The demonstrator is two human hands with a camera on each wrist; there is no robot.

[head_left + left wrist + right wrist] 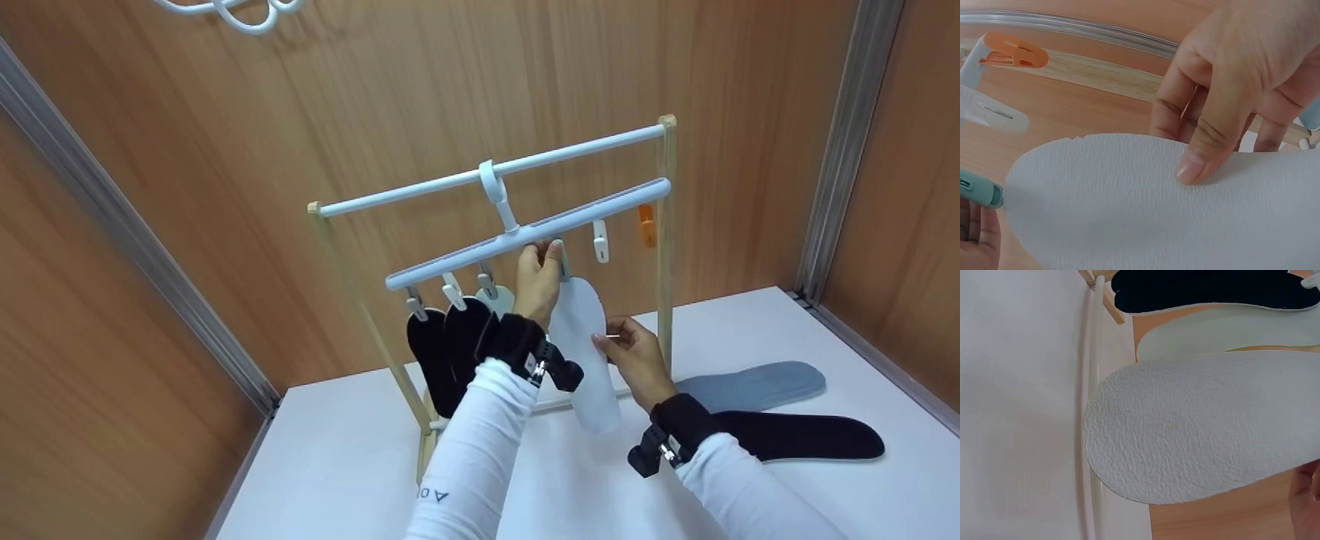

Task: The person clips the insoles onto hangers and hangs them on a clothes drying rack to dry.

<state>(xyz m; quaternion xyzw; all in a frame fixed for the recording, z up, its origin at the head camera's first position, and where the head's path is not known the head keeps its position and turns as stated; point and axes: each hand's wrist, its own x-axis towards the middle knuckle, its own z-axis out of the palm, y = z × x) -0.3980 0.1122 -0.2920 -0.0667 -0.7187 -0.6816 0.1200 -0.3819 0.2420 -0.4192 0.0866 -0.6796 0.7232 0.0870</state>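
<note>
My left hand (538, 289) pinches a teal clip (564, 264) under the clip hanger (592, 212). Just below it, the top of a white insole (585, 352) meets the clip, and in the left wrist view that rounded end (1100, 191) touches the clip's tip. My right hand (639, 364) pinches the insole's right edge, thumb on the face turned to me. Two black insoles (427, 352) hang from clips on the hanger's left part. A pale green insole (1202, 332) hangs beside them, partly hidden by my left hand in the head view.
The hanger hooks over the rail of a wooden rack (570, 152). A white clip (601, 241) and an orange clip (647, 225) hang at the right holding nothing. On the white table (330, 457) lie a grey-blue insole (757, 385) and a black-topped insole (810, 436).
</note>
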